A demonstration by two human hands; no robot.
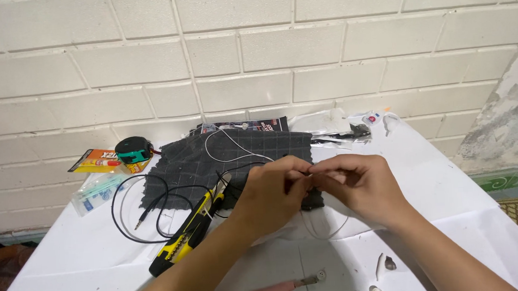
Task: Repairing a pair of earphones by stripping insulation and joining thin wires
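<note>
**Two hands pinch a thin wire over a dark cloth**

A black cable (132, 214) loops beside yellow-black pliers (187, 232) on the white surface (452, 175). Over the dark cloth (212, 160), the left hand (269, 193) and right hand (360, 184) meet, fingers closed on a thin white wire (235, 142).

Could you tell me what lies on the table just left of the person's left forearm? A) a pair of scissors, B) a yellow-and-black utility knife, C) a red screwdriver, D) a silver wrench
B: the yellow-and-black utility knife lies slantwise on the white table beside the left hand, next to the looped black cable, while both hands pinch a thin wire over the dark cloth.
</note>
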